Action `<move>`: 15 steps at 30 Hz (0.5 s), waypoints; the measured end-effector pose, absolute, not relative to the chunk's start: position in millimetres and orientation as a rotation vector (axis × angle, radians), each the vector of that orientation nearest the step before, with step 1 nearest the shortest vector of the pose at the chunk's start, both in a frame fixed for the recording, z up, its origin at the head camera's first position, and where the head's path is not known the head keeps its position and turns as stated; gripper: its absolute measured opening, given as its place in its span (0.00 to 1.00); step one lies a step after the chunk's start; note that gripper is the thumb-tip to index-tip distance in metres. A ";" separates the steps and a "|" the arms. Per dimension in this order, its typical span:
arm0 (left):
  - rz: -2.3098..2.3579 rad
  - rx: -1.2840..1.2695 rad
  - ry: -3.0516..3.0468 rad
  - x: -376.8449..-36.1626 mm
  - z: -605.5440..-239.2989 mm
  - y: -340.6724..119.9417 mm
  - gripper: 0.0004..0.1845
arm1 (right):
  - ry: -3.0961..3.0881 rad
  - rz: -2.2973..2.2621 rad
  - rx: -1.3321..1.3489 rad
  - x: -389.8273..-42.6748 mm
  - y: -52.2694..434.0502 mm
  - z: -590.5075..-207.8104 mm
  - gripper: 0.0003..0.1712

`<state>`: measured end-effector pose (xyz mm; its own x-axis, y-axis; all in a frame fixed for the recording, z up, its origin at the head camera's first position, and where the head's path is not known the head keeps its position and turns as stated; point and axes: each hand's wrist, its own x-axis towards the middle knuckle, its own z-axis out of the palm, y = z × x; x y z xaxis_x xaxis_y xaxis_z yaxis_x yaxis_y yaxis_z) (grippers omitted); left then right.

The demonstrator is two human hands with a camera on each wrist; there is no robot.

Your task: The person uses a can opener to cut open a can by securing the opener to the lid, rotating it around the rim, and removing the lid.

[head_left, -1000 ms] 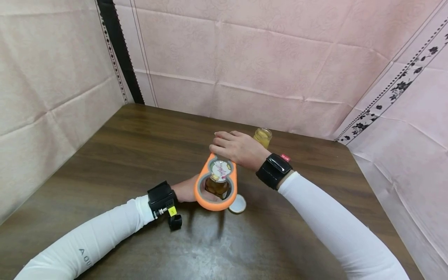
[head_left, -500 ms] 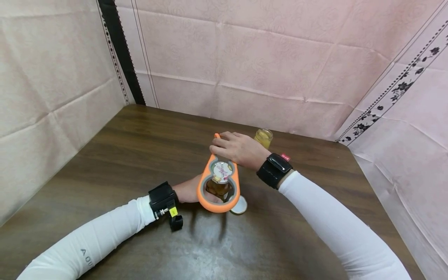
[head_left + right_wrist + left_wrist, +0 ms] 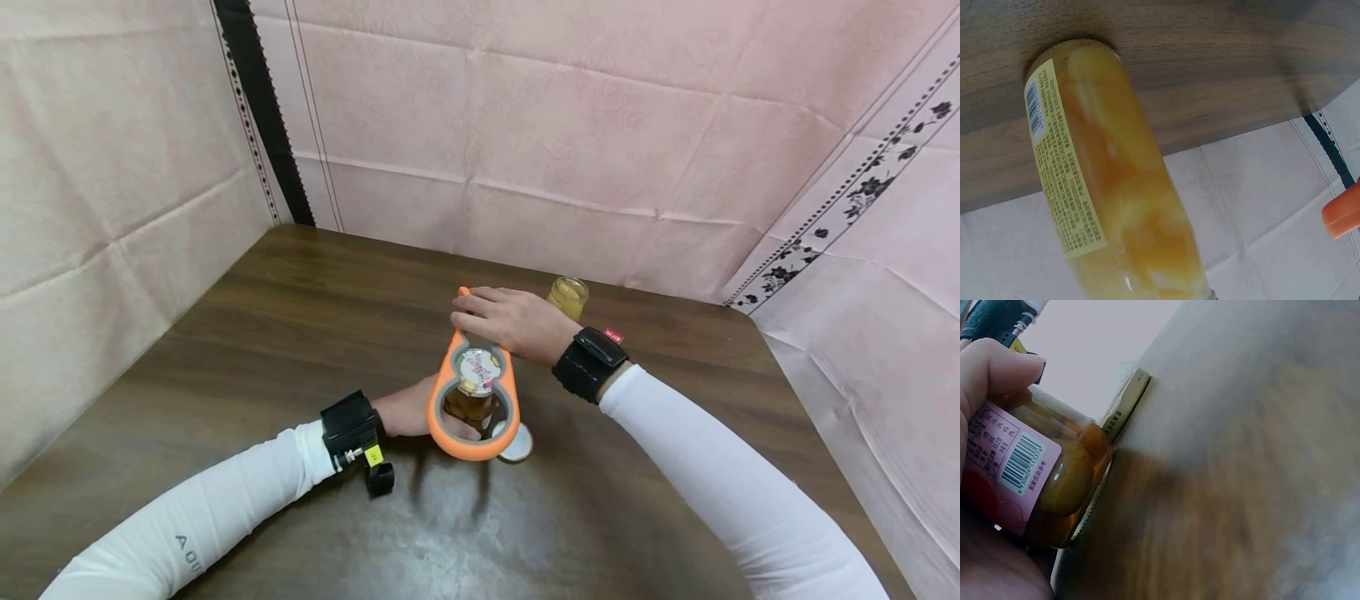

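Note:
My left hand (image 3: 411,408) grips a glass jar (image 3: 1069,469) standing on the table, with a pink barcode label and brownish fruit in amber liquid. The jar's patterned white lid (image 3: 480,369) shows through an opening of an orange jar opener (image 3: 471,451) with a grey inner lining. My right hand (image 3: 513,321) holds the opener's handle, its fingers laid over it; the handle's orange tip (image 3: 1342,212) also shows in the right wrist view. Close beside the gripped jar, a loose lid (image 3: 517,443) lies with its white underside up.
A lidless jar of yellow fruit (image 3: 567,297) stands behind my right hand, near the table's back edge; it looms large in the right wrist view. The wooden table (image 3: 300,325) is bordered by pale pink cloth (image 3: 525,133) at the back and sides.
The opener's wide end has swung slightly right, overlapping the loose lid more. Its handle tip, first hidden by my right fingers, now shows beyond them. Both hands keep their hold.

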<state>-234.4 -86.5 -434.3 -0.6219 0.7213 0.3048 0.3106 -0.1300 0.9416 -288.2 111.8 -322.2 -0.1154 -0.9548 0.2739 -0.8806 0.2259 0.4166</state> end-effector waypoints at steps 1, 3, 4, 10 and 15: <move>1.801 1.145 1.838 -234.4 -434.5 -86.9 0.62 | -2.025 -0.198 1.688 -288.7 111.6 -322.7 0.23; 1.782 1.119 1.857 -232.9 -432.7 -87.5 0.61 | -2.024 -0.176 1.696 -289.3 111.2 -323.6 0.22; 1.775 1.105 1.865 -231.7 -431.1 -87.8 0.61 | -2.025 -0.159 1.701 -289.3 111.1 -323.8 0.22; 1.762 1.058 1.845 -222.1 -414.5 -89.8 0.59 | -2.066 -0.040 1.735 -289.1 110.0 -324.9 0.19; 1.721 1.051 1.939 -221.5 -409.0 -89.4 0.53 | -2.098 -0.020 1.735 -289.9 109.6 -325.5 0.19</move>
<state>-221.5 -89.4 -409.0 -0.6674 0.7130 0.2148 0.2979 -0.0087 0.9546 -289.9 109.6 -325.5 -0.1365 -0.9427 0.3045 -0.9366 0.2229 0.2702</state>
